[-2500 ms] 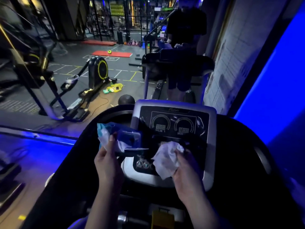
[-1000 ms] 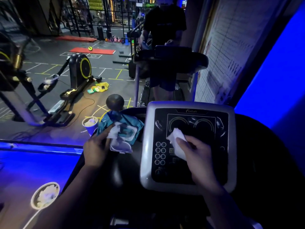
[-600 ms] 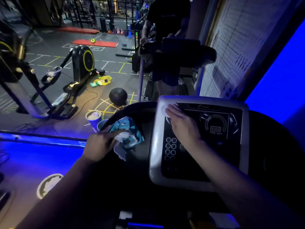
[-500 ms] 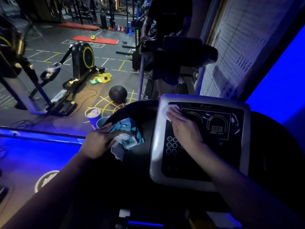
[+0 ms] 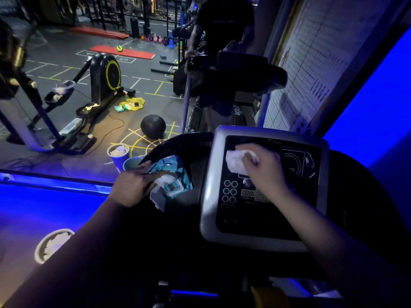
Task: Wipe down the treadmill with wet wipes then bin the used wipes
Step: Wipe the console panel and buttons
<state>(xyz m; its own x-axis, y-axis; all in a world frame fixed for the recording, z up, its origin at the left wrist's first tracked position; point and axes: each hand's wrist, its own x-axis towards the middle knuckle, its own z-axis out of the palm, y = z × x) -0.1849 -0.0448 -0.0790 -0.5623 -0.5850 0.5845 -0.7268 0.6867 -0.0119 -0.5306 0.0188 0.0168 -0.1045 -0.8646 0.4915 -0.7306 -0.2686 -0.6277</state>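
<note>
R hand, fingers curled over wipe, had slid down from console top-left corner; L hand gripped wipes pack. Wiping underway, binning pending.

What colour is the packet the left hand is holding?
Teal-blue with a white flap: the wipes packet, gripped by the left hand, head view.

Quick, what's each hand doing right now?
Left hand: closed, gripping the pack of wipes.
Right hand: closed on a white wipe, pressing it on the treadmill screen.
</note>
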